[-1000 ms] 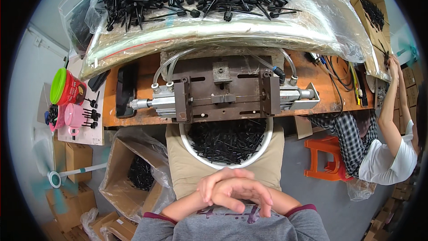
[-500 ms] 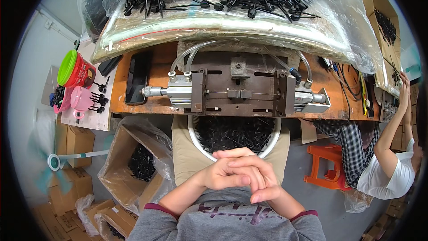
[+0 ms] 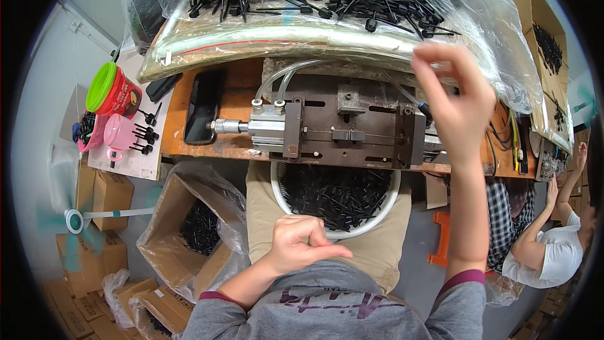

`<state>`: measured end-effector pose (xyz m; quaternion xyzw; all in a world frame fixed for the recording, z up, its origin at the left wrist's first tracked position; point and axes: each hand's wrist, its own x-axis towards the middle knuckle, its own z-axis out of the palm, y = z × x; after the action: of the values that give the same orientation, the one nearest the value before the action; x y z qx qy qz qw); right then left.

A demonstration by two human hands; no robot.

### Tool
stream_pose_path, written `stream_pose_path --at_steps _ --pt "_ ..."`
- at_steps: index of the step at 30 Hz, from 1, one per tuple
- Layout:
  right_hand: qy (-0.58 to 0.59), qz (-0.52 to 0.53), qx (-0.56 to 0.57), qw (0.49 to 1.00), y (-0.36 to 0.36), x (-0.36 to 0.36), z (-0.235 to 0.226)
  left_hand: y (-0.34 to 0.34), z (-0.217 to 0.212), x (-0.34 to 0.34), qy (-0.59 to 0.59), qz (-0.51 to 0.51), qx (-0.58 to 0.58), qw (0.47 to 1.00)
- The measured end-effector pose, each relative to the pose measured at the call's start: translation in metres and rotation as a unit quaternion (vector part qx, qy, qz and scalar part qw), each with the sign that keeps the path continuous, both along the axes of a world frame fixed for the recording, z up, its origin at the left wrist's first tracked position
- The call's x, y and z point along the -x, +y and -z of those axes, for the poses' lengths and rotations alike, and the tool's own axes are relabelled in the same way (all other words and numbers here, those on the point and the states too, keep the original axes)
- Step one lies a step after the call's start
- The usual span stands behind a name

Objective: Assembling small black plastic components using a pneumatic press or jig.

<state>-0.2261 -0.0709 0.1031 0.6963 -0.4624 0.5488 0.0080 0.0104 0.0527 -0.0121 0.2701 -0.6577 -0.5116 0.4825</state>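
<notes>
My right hand (image 3: 456, 97) is raised over the right end of the metal press fixture (image 3: 340, 127) on the wooden bench, its fingers curled loosely, and I see nothing held in it. Close to my chest, my left hand (image 3: 302, 242) rests with curled fingers and the thumb pointing right, just below the white round basin (image 3: 379, 211) of small black plastic parts on my lap. Beyond the fixture lies a big clear plastic sheet (image 3: 327, 31) heaped with the same black parts.
A black phone (image 3: 202, 106) lies left of the fixture. A green-lidded red jar (image 3: 112, 91) and a pink cup (image 3: 119, 133) stand on a side board. Open cartons lined with bags (image 3: 189, 226) sit at lower left. Another person (image 3: 553, 245) sits at right beside an orange stool (image 3: 440, 242).
My hands were clasped together in front of my chest; they have come apart. The right hand has risen up over the fixture's right end while the left stayed low.
</notes>
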Motion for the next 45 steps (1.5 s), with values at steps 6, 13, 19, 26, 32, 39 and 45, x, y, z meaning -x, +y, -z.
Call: stream_pose_path --at_steps 6,13,19,26,32,39,45 --pt "0.403 0.076 0.054 0.911 -0.088 -0.003 -0.030 0.002 0.009 -0.014 0.103 -0.041 -0.165 0.980" --pt "0.482 0.039 -0.047 0.874 -0.137 -0.012 -0.028 0.001 0.009 -0.019 0.062 -0.089 -0.187 0.976" --pt "0.488 0.078 -0.074 0.866 -0.146 -0.013 -0.026 0.001 0.014 -0.019 0.021 -0.064 -0.155 0.986" --pt "0.433 0.009 -0.295 0.852 -0.130 -0.016 -0.070 0.001 0.016 -0.018 -0.001 -0.052 -0.109 0.993" --pt "0.396 0.061 -0.306 0.864 -0.148 -0.001 -0.060 0.000 0.019 -0.017 0.002 -0.032 -0.108 0.994" --pt "0.184 0.082 -0.315 0.928 -0.137 0.007 -0.081 0.000 0.019 -0.018 0.011 -0.025 -0.112 0.993" --pt "-0.152 -0.075 -0.298 0.939 -0.122 0.028 -0.076 0.001 0.018 -0.015 0.020 -0.019 -0.111 0.993"
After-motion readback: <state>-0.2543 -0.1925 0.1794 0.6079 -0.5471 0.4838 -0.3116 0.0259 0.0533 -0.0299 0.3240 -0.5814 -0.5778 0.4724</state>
